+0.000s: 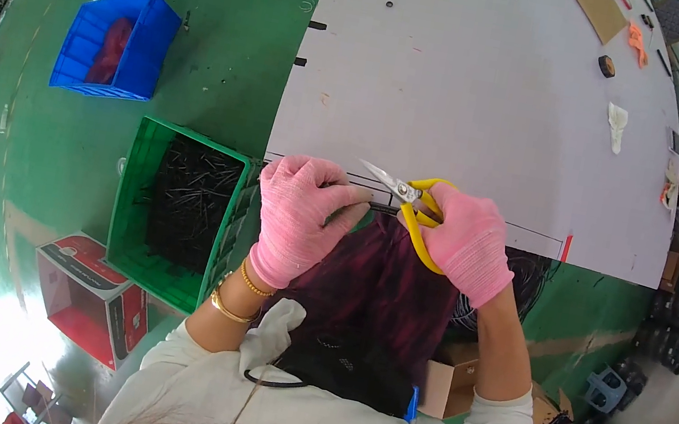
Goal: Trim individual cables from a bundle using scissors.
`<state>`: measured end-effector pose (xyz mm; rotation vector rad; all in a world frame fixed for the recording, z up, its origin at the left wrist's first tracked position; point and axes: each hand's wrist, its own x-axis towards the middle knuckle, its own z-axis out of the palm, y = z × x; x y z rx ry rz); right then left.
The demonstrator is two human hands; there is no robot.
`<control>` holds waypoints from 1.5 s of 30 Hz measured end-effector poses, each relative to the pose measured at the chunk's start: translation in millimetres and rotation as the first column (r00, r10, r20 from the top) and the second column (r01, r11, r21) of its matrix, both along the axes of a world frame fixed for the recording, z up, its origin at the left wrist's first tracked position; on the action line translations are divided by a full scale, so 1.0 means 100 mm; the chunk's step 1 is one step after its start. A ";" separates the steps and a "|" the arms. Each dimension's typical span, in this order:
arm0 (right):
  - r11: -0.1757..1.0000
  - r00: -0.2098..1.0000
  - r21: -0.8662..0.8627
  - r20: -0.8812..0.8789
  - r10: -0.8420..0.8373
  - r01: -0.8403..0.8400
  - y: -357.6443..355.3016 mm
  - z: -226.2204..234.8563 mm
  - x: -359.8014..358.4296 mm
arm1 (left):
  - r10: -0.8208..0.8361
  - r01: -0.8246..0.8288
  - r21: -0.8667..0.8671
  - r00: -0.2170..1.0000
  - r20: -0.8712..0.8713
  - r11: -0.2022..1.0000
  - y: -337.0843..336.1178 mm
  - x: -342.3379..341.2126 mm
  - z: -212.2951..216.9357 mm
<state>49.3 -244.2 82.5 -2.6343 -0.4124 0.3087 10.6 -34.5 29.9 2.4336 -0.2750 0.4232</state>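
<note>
In a pink knit glove, my left hand (300,219) is closed, its thumb and fingertips pinching a thin black tube or cord (381,208) at the table's near edge. My right hand (471,246), gloved the same way, grips yellow-handled scissors (417,246). Their silver blades point away to the left, above the black piece. The right end of that piece runs to the scissors and my right fingers, so I cannot tell whether they touch it. Dark lines are marked on the white table (451,95) just beyond my hands.
At my left stands a green crate (126,202) holding many short black pieces (191,204). Farther left are a blue bin (147,42) and a red-and-grey box (84,294). Coiled black cord (532,278) lies below the table at right. A tape roll (607,67) sits far right.
</note>
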 end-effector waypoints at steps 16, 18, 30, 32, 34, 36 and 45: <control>1.000 1.000 0.016 0.021 -0.018 0.018 0.02 -0.02 -0.01 | -0.010 0.012 0.085 0.999 -0.034 0.996 -0.19 0.04 0.11; 1.000 1.000 0.018 0.025 -0.015 0.014 0.03 -0.03 -0.01 | -0.004 0.008 0.095 0.999 -0.040 0.995 -0.19 0.04 0.11; 0.999 1.000 -0.046 0.031 0.000 0.002 -0.01 -0.03 -0.01 | -0.005 0.010 0.116 0.999 -0.036 0.993 -0.22 0.06 0.09; 0.999 0.999 -0.052 0.049 0.003 0.000 -0.07 -0.04 -0.03 | -0.018 0.023 0.115 0.999 -0.038 0.993 -0.23 0.07 0.10; 0.993 0.998 0.119 0.046 -0.032 0.027 -0.15 -0.09 -0.09 | -0.044 0.054 0.100 0.994 -0.100 0.994 -0.25 0.08 0.11; 0.973 0.972 0.227 0.215 -0.096 0.046 -0.12 -0.12 -0.16 | -0.052 0.061 0.095 0.994 -0.094 0.994 -0.19 0.07 0.12; 0.425 0.729 0.625 -0.671 -0.135 0.654 0.11 -0.39 -1.54 | -0.170 0.163 -0.057 0.977 -0.128 0.985 -0.04 0.04 0.37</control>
